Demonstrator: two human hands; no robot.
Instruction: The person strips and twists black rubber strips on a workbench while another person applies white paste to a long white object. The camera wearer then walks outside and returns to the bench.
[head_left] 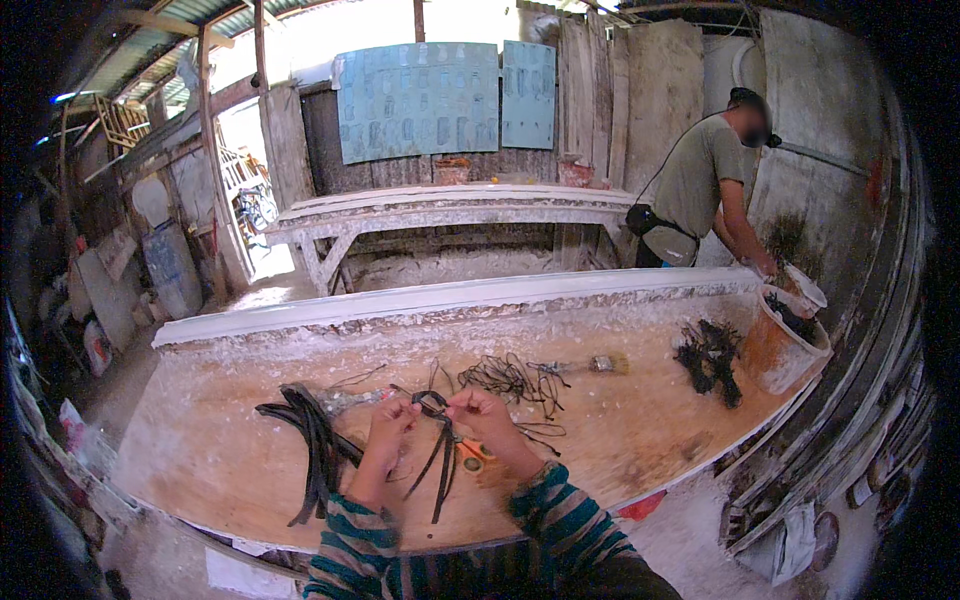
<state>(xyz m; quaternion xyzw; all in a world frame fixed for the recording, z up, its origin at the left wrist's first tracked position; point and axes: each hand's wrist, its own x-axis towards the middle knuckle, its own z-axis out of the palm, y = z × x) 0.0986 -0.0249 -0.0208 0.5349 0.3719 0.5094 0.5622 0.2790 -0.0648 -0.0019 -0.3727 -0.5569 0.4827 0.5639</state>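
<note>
Above the wooden board, my left hand (393, 425) and my right hand (484, 416) are close together, fingers pinched. Between them runs a black strip (430, 403), bent into a small loop, its long ends (443, 475) dangling toward me. The strip's material is too small to tell. Just under my right hand lie orange-handled scissors (474, 456), their blades partly hidden. Left of my left hand rests a bundle of flat black strips (318, 440). Thin dark cords (508, 382) sit in a tangle beyond my right hand.
A brush (607, 364) lies past the cords, with a black shaggy clump (708, 360) farther right. Beside it a tilted whitish bucket (790, 352) holds dark material. At the far right another person (695, 180) bends toward the bucket. A long white-stained bench (450, 212) stands behind.
</note>
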